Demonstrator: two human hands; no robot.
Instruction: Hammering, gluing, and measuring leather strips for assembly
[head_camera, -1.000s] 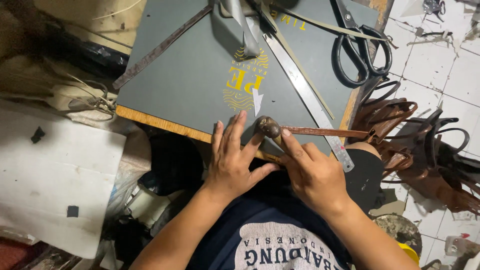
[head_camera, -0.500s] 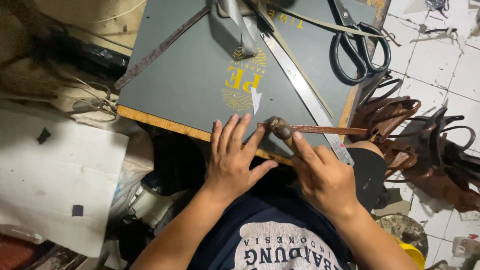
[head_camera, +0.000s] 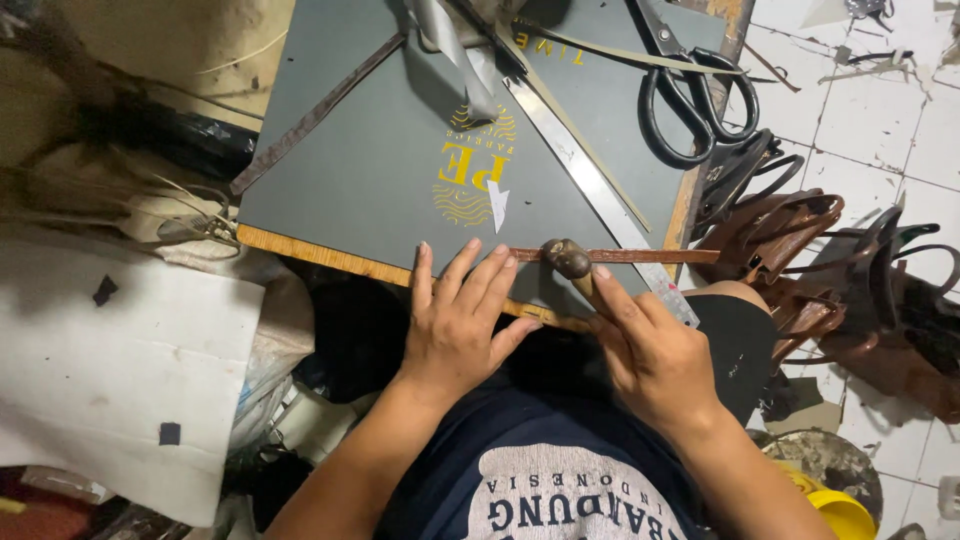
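Hands meet at the near edge of a grey cutting board (head_camera: 380, 150) that lies on a wooden-edged bench. Left hand (head_camera: 462, 320) lies flat with fingers spread and released, fingertips pressing the left end of a thin brown leather strap (head_camera: 640, 256) that runs along the near edge toward the board's right side. Right hand (head_camera: 650, 350) is clenched around the handle of a small hammer (head_camera: 568, 258), whose rounded dark head sits on the strap just right of the left fingertips. Steel ruler (head_camera: 590, 175) crosses the board diagonally from its far middle to the near right corner, passing under the strap. Black scissors (head_camera: 690, 90) lie at the far right corner, a dark strip (head_camera: 315, 115) slants along the left edge, and brown leather bags (head_camera: 800, 250) are heaped on the tiled floor beyond the right edge
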